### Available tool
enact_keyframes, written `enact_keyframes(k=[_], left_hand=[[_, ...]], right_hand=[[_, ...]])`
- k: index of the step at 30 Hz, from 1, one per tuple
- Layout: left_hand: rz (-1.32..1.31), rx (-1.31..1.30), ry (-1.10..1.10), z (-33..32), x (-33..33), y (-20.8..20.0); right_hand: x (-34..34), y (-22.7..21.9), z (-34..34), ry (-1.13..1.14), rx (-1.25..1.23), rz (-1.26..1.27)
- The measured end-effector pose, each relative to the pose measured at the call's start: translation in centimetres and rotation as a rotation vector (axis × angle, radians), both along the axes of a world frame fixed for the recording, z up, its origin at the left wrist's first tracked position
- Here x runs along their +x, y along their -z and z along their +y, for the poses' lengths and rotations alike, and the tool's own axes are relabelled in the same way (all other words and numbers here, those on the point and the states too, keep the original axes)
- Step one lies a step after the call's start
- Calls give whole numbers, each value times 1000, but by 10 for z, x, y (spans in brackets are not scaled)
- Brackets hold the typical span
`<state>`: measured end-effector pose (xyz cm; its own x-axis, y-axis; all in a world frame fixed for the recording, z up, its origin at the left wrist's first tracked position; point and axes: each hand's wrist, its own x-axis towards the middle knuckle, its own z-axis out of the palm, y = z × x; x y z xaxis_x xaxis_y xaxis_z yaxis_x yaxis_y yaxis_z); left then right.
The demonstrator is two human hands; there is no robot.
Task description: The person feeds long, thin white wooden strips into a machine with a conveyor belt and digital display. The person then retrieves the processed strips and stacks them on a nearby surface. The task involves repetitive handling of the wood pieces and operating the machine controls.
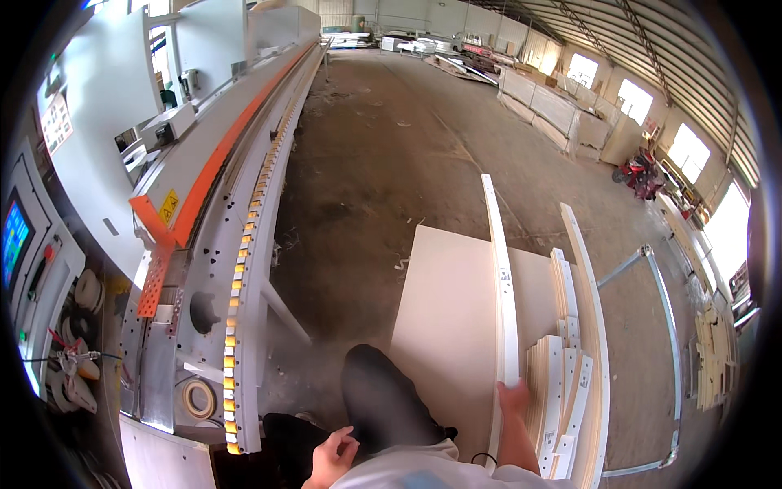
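Observation:
My right hand (513, 398) is closed on the near end of a long, narrow white board strip (502, 281). The strip runs away from me across a large pale panel (444, 301) on my right. Beside that hand stands a stack of shorter white-edged strips (547, 379), with another long strip (586, 314) along its right side. My left hand (332, 458) is low in front of my body, its fingers loosely bent and somewhat apart, with nothing visible in them. My wrist partly hides the near end of the gripped strip.
On my left is a long edge-banding machine with an orange guard (236, 122) and a row of yellow rollers (233, 326). A tape roll (199, 399) lies under it. A metal tube frame (672, 350) stands at the right. Wrapped panel stacks (554, 110) are farther off.

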<state>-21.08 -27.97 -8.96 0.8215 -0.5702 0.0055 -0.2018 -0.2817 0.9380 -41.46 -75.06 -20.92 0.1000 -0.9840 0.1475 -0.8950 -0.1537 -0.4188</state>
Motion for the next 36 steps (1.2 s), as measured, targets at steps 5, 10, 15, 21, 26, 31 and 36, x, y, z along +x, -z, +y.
enact_keyframes(k=[5,10,15,21,26,31,36], left_hand=[[5,-8,-27,4,-6,11],[-22,-45,-28,4,-7,15],[-164,-31,40,2,6,-5],[-193,-63,11,-5,42,-18],[-406,-37,-25,-7,71,-53],[-735,-91,-75,-13,81,-125],[-1093,-134,-75,-16,63,-215]], right_hand=[[8,-111,-2,-76,-151,77],[8,-226,-22,-47,-329,333],[-33,-311,-56,-152,-435,397],[-111,-397,-90,-477,-946,495],[-131,-390,-151,-85,-1055,312],[-129,-378,-192,-207,-1036,106],[-93,-360,-204,-419,-989,14]])
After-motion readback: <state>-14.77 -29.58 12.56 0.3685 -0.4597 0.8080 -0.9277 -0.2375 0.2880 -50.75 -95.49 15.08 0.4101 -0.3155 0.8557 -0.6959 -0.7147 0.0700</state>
